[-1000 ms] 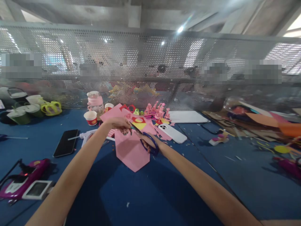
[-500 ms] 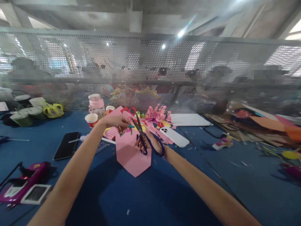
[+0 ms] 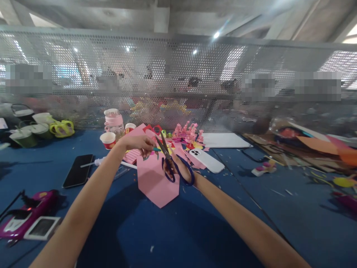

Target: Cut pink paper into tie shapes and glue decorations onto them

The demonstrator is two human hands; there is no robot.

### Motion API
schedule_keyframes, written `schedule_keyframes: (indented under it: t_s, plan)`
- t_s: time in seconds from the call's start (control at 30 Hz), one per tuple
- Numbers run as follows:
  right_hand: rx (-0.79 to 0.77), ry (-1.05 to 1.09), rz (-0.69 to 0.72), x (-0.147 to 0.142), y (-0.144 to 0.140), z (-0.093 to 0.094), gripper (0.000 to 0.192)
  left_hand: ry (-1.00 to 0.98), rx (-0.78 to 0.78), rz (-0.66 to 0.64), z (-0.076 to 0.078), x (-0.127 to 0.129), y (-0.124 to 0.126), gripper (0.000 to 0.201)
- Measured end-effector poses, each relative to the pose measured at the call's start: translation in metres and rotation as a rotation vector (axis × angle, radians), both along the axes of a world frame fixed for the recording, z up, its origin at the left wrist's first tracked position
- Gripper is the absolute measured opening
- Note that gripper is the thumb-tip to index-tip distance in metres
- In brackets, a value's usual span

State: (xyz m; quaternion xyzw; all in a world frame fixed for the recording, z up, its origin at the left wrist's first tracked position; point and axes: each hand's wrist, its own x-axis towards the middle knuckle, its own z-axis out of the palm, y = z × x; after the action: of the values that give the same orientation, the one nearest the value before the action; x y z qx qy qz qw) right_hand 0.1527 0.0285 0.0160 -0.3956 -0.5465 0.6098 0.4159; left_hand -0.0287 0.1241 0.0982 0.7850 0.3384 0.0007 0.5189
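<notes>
Right hand (image 3: 178, 169) grip closed through blue handles of scissors (image 3: 170, 160), blades parted, tips toward 11 o'clock. Left hand (image 3: 141, 143) grip pinched on small teal scrap (image 3: 156, 149) right at blades. Pink paper sheet (image 3: 156, 178) lies flat on blue desk (image 3: 195, 230) under both hands, point toward 6 o'clock. White phone (image 3: 206, 160) at 3 o'clock of scissors, black phone (image 3: 78, 170) at 9 o'clock. Red paper cup (image 3: 108, 140) at 10 o'clock.

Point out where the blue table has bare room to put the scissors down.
Bare blue table lies between both forearms, below the pink paper, and right of the white phone. Crowded: the scrap pile behind the scissors, and the left edge.
</notes>
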Motion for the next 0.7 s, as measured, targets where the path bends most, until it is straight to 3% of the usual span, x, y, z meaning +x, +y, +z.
schedule_keyframes:
  t_s: [0.17,0.3,0.47,0.6,0.7]
  plan:
    - [-0.002,-0.048,-0.019,-0.001,0.000,0.000,0.060,0.013,0.020,-0.001,0.001,0.002,0.000,0.012]
    - [-0.129,-0.145,-0.018,-0.001,-0.002,0.008,0.052,0.049,0.057,0.015,0.002,0.008,-0.006,0.011]
    - [-0.275,-0.203,0.119,0.004,0.004,0.013,0.043,0.023,0.023,0.021,-0.005,0.017,-0.007,0.013]
    - [-0.399,-0.220,0.050,0.003,0.011,0.009,0.046,-0.003,-0.066,0.046,-0.016,0.020,0.001,0.016]
    - [-0.329,-0.204,-0.030,0.002,0.019,0.000,0.046,-0.018,-0.109,0.066,-0.023,0.020,0.007,0.014]
